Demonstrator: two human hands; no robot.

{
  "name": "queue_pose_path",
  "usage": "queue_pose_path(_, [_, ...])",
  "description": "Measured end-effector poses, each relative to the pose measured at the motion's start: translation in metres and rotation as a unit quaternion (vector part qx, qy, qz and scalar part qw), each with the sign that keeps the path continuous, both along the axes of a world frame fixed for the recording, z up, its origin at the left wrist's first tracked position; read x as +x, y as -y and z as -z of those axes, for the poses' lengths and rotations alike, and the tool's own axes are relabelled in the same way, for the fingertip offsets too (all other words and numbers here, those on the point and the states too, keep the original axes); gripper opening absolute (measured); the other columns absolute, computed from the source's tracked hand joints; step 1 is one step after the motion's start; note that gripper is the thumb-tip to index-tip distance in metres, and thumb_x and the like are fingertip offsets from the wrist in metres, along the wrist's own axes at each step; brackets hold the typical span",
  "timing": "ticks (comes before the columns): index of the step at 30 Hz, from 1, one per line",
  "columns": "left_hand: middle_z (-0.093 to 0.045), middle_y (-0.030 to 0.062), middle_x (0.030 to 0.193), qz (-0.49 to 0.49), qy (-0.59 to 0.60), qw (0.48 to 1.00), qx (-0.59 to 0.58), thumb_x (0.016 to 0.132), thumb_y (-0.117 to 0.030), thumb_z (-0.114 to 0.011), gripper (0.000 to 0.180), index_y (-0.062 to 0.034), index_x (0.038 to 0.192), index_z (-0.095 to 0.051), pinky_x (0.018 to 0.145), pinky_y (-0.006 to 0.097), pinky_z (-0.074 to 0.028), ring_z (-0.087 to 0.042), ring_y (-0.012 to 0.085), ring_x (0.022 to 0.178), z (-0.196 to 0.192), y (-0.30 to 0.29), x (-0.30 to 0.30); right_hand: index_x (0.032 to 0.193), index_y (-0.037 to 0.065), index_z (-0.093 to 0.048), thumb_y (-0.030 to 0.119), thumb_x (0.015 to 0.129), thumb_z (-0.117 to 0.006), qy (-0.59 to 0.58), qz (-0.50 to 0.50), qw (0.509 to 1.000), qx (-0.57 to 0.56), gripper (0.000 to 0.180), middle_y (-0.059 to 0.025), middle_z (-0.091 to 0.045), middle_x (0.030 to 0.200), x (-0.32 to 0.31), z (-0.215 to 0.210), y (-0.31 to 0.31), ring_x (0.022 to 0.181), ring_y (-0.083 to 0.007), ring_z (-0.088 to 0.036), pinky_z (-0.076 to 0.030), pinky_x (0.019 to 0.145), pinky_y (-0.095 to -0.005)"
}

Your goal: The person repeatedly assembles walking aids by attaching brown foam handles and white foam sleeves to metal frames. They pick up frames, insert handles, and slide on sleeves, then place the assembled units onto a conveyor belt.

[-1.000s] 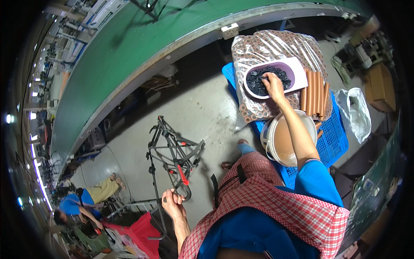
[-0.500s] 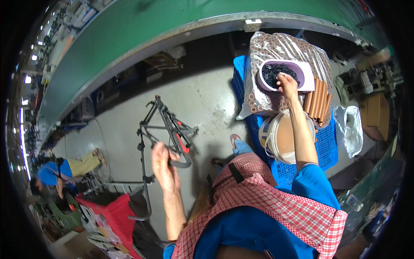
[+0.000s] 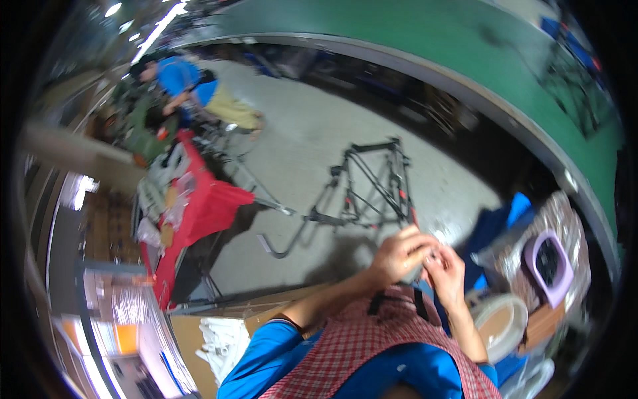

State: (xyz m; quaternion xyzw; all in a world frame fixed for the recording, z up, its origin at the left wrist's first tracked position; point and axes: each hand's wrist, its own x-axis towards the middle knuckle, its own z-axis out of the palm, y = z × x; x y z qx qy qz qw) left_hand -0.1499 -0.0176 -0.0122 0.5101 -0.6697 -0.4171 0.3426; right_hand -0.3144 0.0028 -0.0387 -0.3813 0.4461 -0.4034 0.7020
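Observation:
My left hand (image 3: 401, 254) and my right hand (image 3: 446, 269) meet in front of my apron, fingers bent and fingertips together. A tiny dark bit shows between the fingertips, too small and blurred to name. Just beyond the left hand is a black tubular frame (image 3: 377, 186) with red parts and a long bent tube reaching left. Its near end runs behind my fingers; whether the left hand grips it is hidden. To the right, a purple tub (image 3: 563, 286) holds small black pieces (image 3: 547, 261).
The tub rests on a clear bag of brown tubes (image 3: 571, 219), beside a white bucket (image 3: 520, 312). A green-topped bench (image 3: 452, 33) curves along the back. A red cloth (image 3: 206, 219) lies at left, near a carton of white pieces (image 3: 226, 342). A co-worker (image 3: 193, 83) bends at far left.
My right hand has left the purple tub and come over to my left hand. The view has turned left, so the tub and bucket now sit at the lower right.

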Motion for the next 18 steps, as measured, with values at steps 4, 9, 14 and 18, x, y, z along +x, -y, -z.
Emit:
queue_pose_path(4, [-0.057, 0.0009, 0.089, -0.188, -0.257, 0.941, 0.113, 0.092, -0.022, -0.059, 0.019, -0.0062, 0.100, -0.067, 0.061, 0.023, -0.040, -0.051, 0.0081, 0.076, 0.010, -0.037, 0.086, 0.113, 0.002, -0.059, 0.006, 0.093, -0.057, -0.030, -0.027, 0.997, -0.064, 0.021, -0.0049, -0.066, 0.081, 0.018, 0.003, 0.012, 0.057, -0.0047, -0.055, -0.037, 0.043, -0.0169])
queue_pose_path(9, [-0.054, -0.0045, 0.064, -0.520, -0.027, 0.854, -0.007, 0.091, -0.023, -0.062, 0.019, -0.0043, 0.090, -0.068, 0.046, 0.020, -0.033, -0.044, 0.0034, 0.050, -0.011, -0.085, 0.261, 0.119, 0.001, -0.060, 0.011, 0.096, -0.054, -0.109, 0.034, 0.990, -0.083, 0.026, -0.0073, -0.065, 0.091, -0.018, 0.052, 0.054, 0.061, -0.0062, -0.056, -0.041, 0.046, -0.0188])
queue_pose_path(14, [-0.051, -0.0046, 0.065, -0.527, 0.030, 0.848, 0.048, 0.090, -0.024, -0.066, 0.022, -0.0034, 0.094, -0.072, 0.046, 0.021, -0.032, -0.042, 0.0032, 0.052, 0.004, -0.112, 0.294, 0.129, 0.002, -0.055, 0.018, 0.097, -0.054, -0.132, -0.022, 0.988, -0.072, 0.035, -0.0074, -0.063, 0.112, -0.027, 0.091, 0.051, 0.081, -0.0087, -0.060, -0.047, 0.056, -0.0200])
queue_pose_path(18, [-0.048, -0.0007, 0.069, -0.487, 0.089, 0.867, 0.046, 0.089, -0.021, -0.065, 0.024, 0.0014, 0.094, -0.071, 0.051, 0.024, -0.034, -0.044, 0.0057, 0.057, 0.006, -0.093, 0.285, 0.130, 0.003, -0.055, 0.019, 0.099, -0.051, -0.162, -0.045, 0.981, -0.101, 0.035, -0.0082, -0.060, 0.118, -0.021, 0.092, 0.039, 0.085, -0.0101, -0.060, -0.050, 0.059, -0.0215])
